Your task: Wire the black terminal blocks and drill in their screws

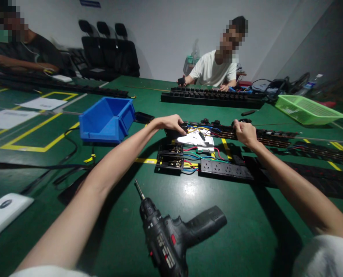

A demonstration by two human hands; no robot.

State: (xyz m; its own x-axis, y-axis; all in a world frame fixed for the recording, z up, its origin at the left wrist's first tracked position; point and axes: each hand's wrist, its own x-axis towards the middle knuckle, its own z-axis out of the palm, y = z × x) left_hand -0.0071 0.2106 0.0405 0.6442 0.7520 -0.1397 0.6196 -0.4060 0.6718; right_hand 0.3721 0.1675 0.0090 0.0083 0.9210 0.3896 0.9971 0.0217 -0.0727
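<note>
My left hand (171, 123) is closed on the black end piece of an opened power strip (226, 132), from which colored wires come out. Farther right, my right hand (246, 132) grips the same strip, its fingers wrapped over the edge. White paper or plastic (193, 139) lies under the wires. Nearer to me rests a second power strip (226, 169), its sockets facing up, joined by wires to an open black terminal box (170, 162). A black cordless drill (171, 234) lies in front, its bit pointing away from me.
A blue bin (106, 132) stands on the green table to the left, and a green basket (307, 109) at the far right. More black strips (212, 98) lie before a person in white opposite. Another person sits far left. A white device (7, 215) lies near left.
</note>
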